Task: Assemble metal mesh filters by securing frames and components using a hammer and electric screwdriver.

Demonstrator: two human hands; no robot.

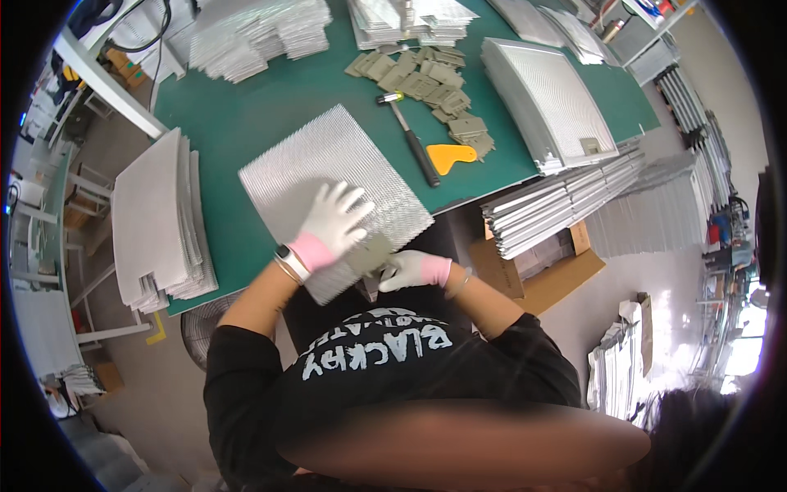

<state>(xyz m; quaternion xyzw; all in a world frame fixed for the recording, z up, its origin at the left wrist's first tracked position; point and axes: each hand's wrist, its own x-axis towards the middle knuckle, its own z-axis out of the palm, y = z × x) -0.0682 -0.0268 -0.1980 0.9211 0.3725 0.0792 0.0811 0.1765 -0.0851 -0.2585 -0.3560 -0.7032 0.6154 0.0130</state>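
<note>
I see black T-shirt [393, 385], white lettering [384, 349] across its front — beyond T-shirt's sleeves [244, 369], white gloves [333, 221] with pink cuffs [311, 251], smartwatch [284, 252], bracelet [464, 280].

We count two hands: left hand [334, 220], right hand [418, 269]. One mesh sheet [324, 160], at least one plate [373, 251] by the hands. One hammer [415, 146], one scraper [451, 156], one watch [284, 252]. One plate pile [418, 82]: over ten pieces, overlapping, so we can't give an exact total. Sheet stacks [164, 217]: at least three, layers too thin for us to count. One fan [197, 332], one open carton [566, 281].
</note>
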